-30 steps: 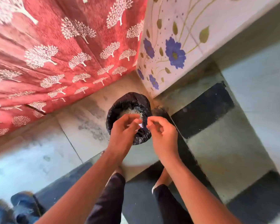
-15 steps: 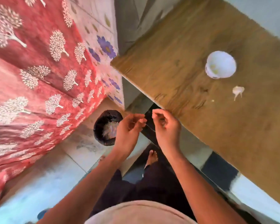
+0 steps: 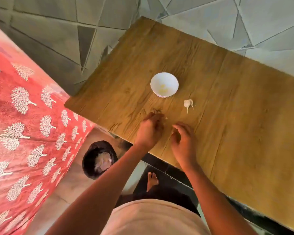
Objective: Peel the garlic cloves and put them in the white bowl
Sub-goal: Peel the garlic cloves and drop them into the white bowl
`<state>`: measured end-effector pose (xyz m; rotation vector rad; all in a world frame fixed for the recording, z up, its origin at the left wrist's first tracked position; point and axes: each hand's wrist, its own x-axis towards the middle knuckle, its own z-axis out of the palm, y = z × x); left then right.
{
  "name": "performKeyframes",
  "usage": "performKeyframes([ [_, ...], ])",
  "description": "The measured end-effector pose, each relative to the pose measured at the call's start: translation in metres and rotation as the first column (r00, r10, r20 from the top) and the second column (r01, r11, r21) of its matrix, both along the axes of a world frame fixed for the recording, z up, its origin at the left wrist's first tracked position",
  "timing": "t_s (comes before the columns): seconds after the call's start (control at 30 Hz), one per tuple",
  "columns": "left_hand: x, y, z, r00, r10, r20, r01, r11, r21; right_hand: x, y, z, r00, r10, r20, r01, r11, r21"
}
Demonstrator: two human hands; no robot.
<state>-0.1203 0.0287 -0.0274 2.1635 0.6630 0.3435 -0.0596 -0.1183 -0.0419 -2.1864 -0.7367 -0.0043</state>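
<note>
Two bare hands are seen above the near edge of a wooden table [image 3: 244, 116]. The left hand [image 3: 150, 131] is held with fingers curled downward toward a tiny pale fragment [image 3: 166, 118] on the wood; whether anything is pinched in its grip cannot be told through the blur. The right hand [image 3: 183, 141] is hovered just beside it, fingers loosely bent, its grip wide and nothing seen held. A white bowl [image 3: 164, 84] stands toward the middle of the table, with yellowish peeled cloves [image 3: 164, 89] lying inside. A garlic piece [image 3: 187, 104] in its papery skin lies just right of the bowl. A black-lined bin [image 3: 98, 158] is set on the floor off the table's near-left corner, beside red tree-patterned fabric [image 3: 24, 133].
</note>
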Motion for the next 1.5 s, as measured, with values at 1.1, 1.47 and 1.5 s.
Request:
performKeyframes([
  [1.1, 0.106, 0.002, 0.032, 0.948, -0.306, 0.09, 0.279, 0.933, 0.228, 0.105, 0.011, 0.025, 0.984, -0.176, 0.006, 0.174, 0.98, 0.097],
  [1.47, 0.131, -0.025, 0.004, 0.994, -0.056, 0.099, 0.055, 0.998, 0.017, 0.168, 0.013, 0.025, 0.973, 0.122, -0.195, -0.137, 0.989, -0.063],
  [1.5, 0.13, -0.025, 0.003, 0.991, -0.059, 0.119, 0.059, 0.998, 0.0, 0.167, 0.011, 0.025, 0.97, 0.11, -0.218, -0.121, 0.992, -0.035],
])
